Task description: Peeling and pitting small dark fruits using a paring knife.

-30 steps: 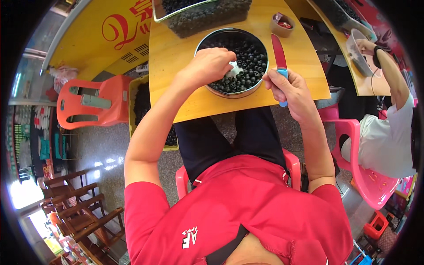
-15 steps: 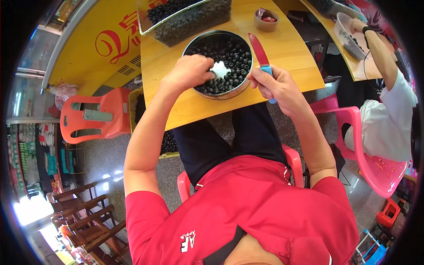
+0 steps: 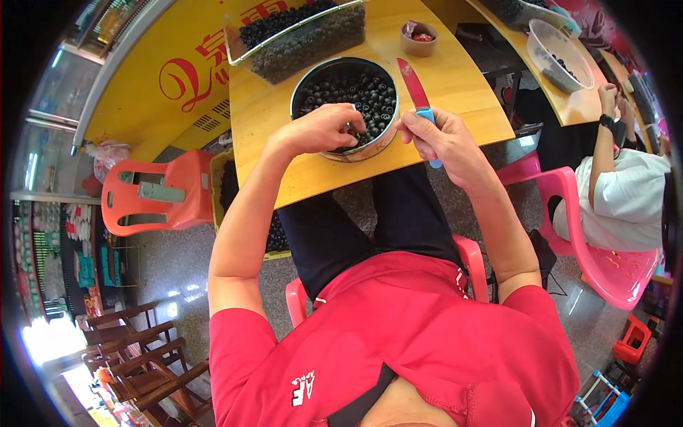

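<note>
A round metal tin (image 3: pixel 370 151) near the table's front edge holds many small, dark, round pieces (image 3: pixel 366 96), some with pale ring marks; their kind is unclear. My left hand (image 3: pixel 324 130) reaches over the near left rim, its fingers curled in among the pieces. Whether one is pinched there is hidden. To the right of the tin, my right hand (image 3: pixel 441 139) is closed round the blue handle of a knife (image 3: pixel 413 84). The knife's red blade points up and away, apart from the tin.
Behind the tin stands a clear plastic bin (image 3: pixel 309 46) of similar dark pieces. A small brown bowl (image 3: pixel 418 39) with wrapped bits sits at the table's far right. An orange chair (image 3: pixel 156 192) stands left; on the right, a person (image 3: pixel 615 185) sits by another table holding a translucent basin (image 3: pixel 560 55).
My left hand has shifted right and slightly down inside the tin, covering the bare bright patch. The right hand keeps the knife nearly still. The other person's hand has left the basin.
</note>
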### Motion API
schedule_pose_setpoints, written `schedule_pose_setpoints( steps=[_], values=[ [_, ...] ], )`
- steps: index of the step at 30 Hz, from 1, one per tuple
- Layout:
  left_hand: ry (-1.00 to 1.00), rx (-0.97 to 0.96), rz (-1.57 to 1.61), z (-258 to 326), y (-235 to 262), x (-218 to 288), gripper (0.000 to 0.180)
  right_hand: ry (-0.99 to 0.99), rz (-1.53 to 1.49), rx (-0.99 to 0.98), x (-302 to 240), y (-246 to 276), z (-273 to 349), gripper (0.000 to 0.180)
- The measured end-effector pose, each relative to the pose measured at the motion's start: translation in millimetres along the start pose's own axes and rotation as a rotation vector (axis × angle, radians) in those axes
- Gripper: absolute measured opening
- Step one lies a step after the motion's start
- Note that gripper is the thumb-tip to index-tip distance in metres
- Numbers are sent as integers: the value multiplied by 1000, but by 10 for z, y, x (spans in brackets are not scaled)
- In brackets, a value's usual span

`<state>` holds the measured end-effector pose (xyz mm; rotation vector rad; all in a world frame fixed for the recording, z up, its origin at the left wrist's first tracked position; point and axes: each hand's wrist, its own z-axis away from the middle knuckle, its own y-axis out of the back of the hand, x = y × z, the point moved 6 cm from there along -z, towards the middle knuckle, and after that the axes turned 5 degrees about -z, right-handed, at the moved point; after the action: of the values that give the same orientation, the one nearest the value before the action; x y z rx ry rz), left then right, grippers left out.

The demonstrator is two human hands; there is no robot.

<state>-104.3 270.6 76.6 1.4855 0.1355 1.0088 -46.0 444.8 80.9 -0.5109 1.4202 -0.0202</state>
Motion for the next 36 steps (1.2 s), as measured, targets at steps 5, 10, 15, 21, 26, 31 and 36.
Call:
schedule_pose_setpoints(
  steps=[5, 10, 15, 21, 26, 31, 36],
  values=[
    [50, 52, -53, 87, 13, -98, 19, 13, -24, -17, 13, 3, 61, 22],
    [67, 381, 846, 235, 129, 6, 21, 4, -18, 13, 37, -11, 59, 22],
    [-39, 585, 1148, 384, 112, 141, 25, 53, -75, 41, 26, -200, -98, 19],
    [-50, 697, 1136, 474, 88, 272, 33, 143, -38, 34, -51, -422, -283, 19],
    [-177, 722, 1071, 498, 149, 354, 47, 62, -38, 24, -19, -469, -357, 19],
    [-205, 898, 1017, 475, 111, 313, 45, 74, -112, 15, 27, -483, -404, 17],
    [12, 989, 1149, 479, -65, 222, 27, 146, -231, 71, 39, -484, -431, 17]
  ],
)
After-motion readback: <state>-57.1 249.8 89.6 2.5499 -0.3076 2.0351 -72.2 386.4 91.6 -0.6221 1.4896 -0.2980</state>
